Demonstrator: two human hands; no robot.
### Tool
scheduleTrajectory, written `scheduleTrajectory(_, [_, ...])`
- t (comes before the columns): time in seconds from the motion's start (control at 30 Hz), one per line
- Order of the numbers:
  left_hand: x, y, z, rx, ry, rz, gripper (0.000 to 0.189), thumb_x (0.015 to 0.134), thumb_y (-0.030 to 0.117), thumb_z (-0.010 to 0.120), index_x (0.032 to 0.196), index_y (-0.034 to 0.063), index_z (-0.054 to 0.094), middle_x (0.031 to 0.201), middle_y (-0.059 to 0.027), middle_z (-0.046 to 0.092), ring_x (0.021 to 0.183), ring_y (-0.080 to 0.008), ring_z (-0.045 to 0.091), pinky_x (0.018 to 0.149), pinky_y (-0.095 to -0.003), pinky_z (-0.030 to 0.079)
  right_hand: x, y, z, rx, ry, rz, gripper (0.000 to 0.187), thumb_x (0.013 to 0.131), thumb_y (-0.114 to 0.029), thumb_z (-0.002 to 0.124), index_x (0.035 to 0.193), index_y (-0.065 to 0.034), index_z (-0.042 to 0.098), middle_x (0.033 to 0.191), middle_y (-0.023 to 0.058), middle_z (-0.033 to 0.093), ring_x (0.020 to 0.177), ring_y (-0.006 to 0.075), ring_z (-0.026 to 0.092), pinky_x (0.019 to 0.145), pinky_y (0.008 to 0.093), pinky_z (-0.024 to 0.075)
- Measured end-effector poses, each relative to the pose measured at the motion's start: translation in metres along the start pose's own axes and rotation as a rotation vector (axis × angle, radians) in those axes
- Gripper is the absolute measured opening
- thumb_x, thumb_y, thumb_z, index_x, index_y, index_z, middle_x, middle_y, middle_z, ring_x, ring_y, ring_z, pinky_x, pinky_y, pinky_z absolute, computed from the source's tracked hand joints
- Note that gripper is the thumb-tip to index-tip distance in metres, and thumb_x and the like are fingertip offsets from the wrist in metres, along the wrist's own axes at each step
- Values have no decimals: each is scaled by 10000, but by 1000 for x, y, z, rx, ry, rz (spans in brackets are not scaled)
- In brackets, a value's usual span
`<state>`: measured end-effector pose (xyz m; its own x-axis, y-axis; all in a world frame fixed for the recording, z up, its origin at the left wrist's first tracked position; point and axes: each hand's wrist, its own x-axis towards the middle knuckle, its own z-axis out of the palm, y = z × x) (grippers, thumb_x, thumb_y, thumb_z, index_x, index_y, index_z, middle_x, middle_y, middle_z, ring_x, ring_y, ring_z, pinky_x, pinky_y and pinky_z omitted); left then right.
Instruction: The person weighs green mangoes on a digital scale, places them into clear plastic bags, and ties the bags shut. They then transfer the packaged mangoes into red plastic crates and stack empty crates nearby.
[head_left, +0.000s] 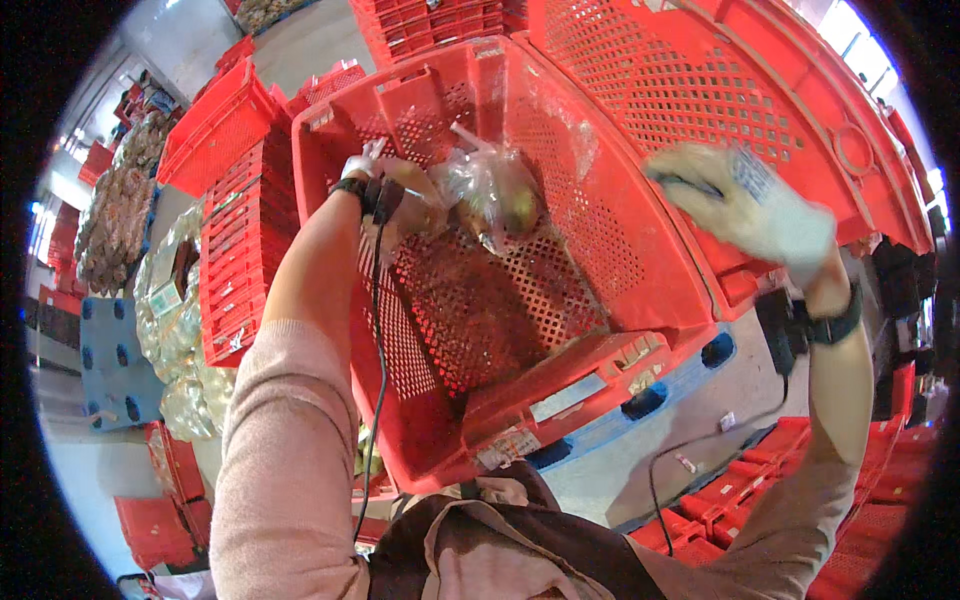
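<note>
A deep red plastic crate (645, 292) with perforated walls and floor stands in front of me. Toward its far end lies a clear plastic bag (499, 191) with greenish produce inside, its twisted neck pointing up. My left hand (397, 176), in a beige and white work glove, reaches inside by the left wall. It grips what looks like a second clear plastic bag (420, 216), partly hidden under the hand. My right hand (712, 195), gloved the same way and blurred, is over the right side, above a neighbouring red crate. Its fingers look curled; nothing is plainly seen in them.
A large perforated red crate (675, 97) adjoins on the right. Stacked red crates (236, 247) and bagged goods (180, 315) stand at left. A blue pallet (600, 431) lies under the near crate. Cables (379, 300) run from both wrists. More red crates (720, 495) sit lower right.
</note>
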<state>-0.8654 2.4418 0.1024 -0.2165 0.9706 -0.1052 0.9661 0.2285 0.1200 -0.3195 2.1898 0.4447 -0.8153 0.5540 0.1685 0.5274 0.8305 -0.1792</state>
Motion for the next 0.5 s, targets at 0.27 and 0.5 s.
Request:
scheduleTrajectory(0.27, [-135, 40, -210, 93, 618, 902, 213, 835, 165, 548, 1012, 61, 606, 913, -129, 658, 808, -282, 642, 664, -358, 515, -51, -56, 8, 85, 38, 63, 251, 801, -47, 618, 1035, 36, 578, 933, 179, 639, 807, 325, 632, 694, 362, 511])
scheduleTrajectory(0.5, [-471, 9, -247, -1102, 602, 626, 316, 936, 315, 491, 899, 34, 631, 730, -31, 627, 585, -110, 577, 539, -254, 487, -25, -159, 25, 192, 5, 238, 288, 865, -8, 525, 1149, -3, 574, 1088, 155, 617, 1020, 235, 585, 889, 321, 457])
